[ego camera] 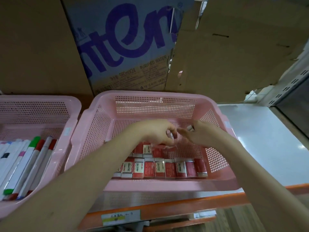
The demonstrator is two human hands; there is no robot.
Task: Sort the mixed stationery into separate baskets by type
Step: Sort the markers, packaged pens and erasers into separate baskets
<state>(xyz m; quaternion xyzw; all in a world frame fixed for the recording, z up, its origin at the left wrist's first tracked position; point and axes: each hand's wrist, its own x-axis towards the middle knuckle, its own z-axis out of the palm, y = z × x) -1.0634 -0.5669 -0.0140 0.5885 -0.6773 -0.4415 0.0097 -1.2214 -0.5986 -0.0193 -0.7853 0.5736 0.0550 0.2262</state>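
Flattened cardboard boxes (41,47) stand as a wall behind everything, one of them printed with big purple letters (and the words "purified water"). In front of them runs a pale worktop (260,139) with an orange front edge, carrying two pink mesh baskets side by side.

The middle basket (100,131) is the larger in view. On its floor lie red-sleeved erasers (158,167), a tidy row along the near wall and a shorter row just behind it, touching. The left basket (70,124) holds marker pens (33,163) lying parallel, with green, red, pink and blue caps.

Both hands hover inside the middle basket, above the back row of erasers. The left hand (157,132) has its fingers curled round something small, mostly hidden (whether it is an eraser cannot be told). The right hand (203,133) pinches a small pale eraser-like piece (190,128) between thumb and forefinger, the other fingers loosely bent. The two hands are nearly touching at the fingertips.
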